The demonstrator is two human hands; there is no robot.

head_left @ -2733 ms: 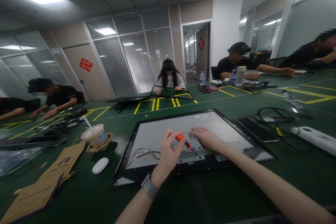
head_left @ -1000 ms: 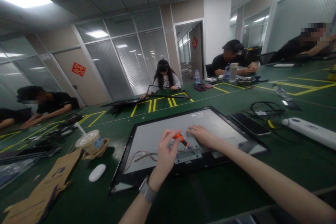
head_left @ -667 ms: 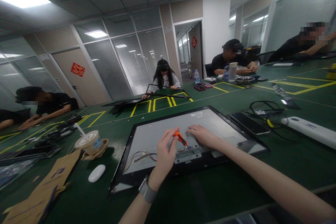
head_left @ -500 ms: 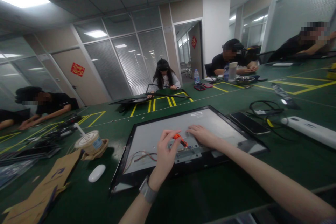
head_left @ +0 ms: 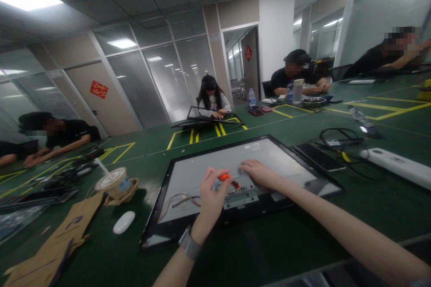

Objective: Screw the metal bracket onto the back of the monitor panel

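In front of me a flat display panel (head_left: pixel 208 161) lies back side up, with a silver-grey back and a black border. My left hand (head_left: pixel 212 188) pinches the orange handle of a screwdriver (head_left: pixel 225 177) between thumb and fingers. The tool is over a metal bracket (head_left: pixel 242 199) near the panel's closer edge; its tip is hard to make out. My right hand (head_left: pixel 261 174) rests on the panel just right of the screwdriver, fingers stretched out and holding nothing visible. Thin coloured wires (head_left: pixel 177 200) run across the panel left of the bracket.
Left of the panel are a lidded drink cup (head_left: pixel 116 183), a white oval case (head_left: pixel 124 222) and flattened cardboard (head_left: pixel 63 237). To the right lie a black phone (head_left: pixel 319 157), dark cables (head_left: pixel 341 136) and a long white device (head_left: pixel 399 166). Several people sit around the green table.
My hands and the screwdriver stay nearly in place. Across the table, a person's hand has moved right, and the dark panel there has shifted right.
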